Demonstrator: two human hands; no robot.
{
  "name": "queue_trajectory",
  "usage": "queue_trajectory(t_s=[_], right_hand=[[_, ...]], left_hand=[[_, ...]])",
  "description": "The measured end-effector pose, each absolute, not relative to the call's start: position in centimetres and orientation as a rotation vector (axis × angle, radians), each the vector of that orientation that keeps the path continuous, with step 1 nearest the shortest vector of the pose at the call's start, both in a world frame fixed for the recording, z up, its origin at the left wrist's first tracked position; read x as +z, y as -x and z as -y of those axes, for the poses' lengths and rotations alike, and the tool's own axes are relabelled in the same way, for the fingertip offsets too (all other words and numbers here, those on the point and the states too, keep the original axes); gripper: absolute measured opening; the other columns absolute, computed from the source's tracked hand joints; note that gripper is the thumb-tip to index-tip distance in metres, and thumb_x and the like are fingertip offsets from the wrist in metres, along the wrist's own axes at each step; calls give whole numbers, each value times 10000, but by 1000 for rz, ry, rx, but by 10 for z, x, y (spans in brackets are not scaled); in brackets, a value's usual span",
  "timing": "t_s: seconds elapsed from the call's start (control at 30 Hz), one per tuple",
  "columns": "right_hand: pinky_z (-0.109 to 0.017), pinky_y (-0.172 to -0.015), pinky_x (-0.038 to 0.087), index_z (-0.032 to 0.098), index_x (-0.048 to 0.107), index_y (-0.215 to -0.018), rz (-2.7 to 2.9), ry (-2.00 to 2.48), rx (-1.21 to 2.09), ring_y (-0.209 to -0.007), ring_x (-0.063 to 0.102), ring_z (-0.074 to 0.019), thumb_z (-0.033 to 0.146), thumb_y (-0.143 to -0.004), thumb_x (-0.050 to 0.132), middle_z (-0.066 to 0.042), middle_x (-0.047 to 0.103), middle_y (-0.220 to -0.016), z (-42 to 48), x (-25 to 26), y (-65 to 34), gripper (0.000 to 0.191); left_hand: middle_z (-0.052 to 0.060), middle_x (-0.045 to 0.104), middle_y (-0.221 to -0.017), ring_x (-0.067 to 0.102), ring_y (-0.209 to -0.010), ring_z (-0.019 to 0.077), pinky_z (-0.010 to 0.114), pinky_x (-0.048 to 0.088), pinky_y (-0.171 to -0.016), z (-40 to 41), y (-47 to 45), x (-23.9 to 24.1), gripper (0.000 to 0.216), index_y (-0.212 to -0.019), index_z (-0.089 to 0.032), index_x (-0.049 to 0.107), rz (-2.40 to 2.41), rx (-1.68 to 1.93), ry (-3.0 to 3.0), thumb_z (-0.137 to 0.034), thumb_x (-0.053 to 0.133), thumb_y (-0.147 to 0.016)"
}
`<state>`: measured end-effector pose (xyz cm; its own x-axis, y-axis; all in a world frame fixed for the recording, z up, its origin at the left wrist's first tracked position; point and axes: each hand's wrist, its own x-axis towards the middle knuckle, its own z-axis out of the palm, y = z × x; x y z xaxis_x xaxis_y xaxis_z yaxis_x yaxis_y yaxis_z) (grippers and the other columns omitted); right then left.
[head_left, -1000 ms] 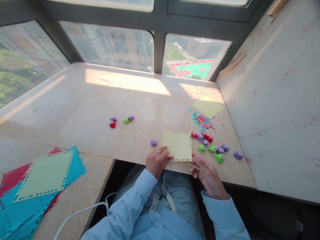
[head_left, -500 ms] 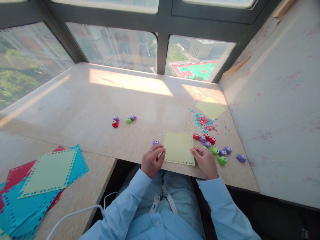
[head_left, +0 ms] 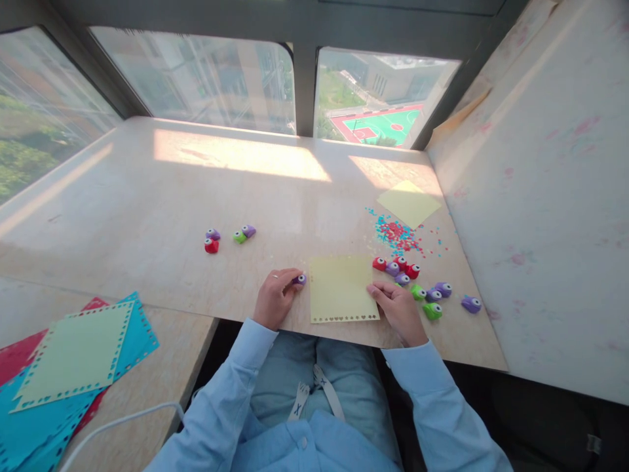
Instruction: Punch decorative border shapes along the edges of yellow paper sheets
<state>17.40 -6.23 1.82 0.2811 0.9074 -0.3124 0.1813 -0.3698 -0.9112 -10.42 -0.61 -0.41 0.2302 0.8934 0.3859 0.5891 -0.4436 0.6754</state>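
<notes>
A pale yellow sheet of paper lies on the windowsill ledge in front of me. Small shaped holes show along its near edge, and a few faint ones by its left edge. My left hand is closed around a small purple craft punch with an eye-like spot, just left of the sheet. At the right edge, the thumb and fingers of my right hand pinch the paper. Close beyond that hand sit several red, purple and green punches, among them a green one and a red one.
Red and blue paper bits are scattered at the right, beside another yellow sheet. More punches stand to the left, including a red one. Punched sheets are piled at lower left, near a white cable. A wall bounds the right.
My left hand has let go of the sheet's left edge, moved left and closed on the purple punch. My right hand stays on the paper. The whole view has shifted slightly.
</notes>
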Motion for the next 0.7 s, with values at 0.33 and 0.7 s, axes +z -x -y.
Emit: queue_trajectory(t_s=[0.33,0.7], right_hand=[[-406,-756,555,145,760,-959,982,1740,1173,-877,707,-313,563,-733,699,-83,778,-913,57,17,-174,479],[-410,-763,551,151,767,-963,1004,1769,1124,-886,706,-320,577,-733,695,-82,781,-931,60,16,-174,489]], left_hand=[[46,745,-1085,676,-957,185,360,582,-860,5,102,0,361,-1086,-244,717,-1295,1038,-2036,-43,578,-821],[46,741,-1081,684,-972,187,362,584,-871,6,104,2,319,-1089,-252,717,-1298,1022,-2003,-95,576,-850]])
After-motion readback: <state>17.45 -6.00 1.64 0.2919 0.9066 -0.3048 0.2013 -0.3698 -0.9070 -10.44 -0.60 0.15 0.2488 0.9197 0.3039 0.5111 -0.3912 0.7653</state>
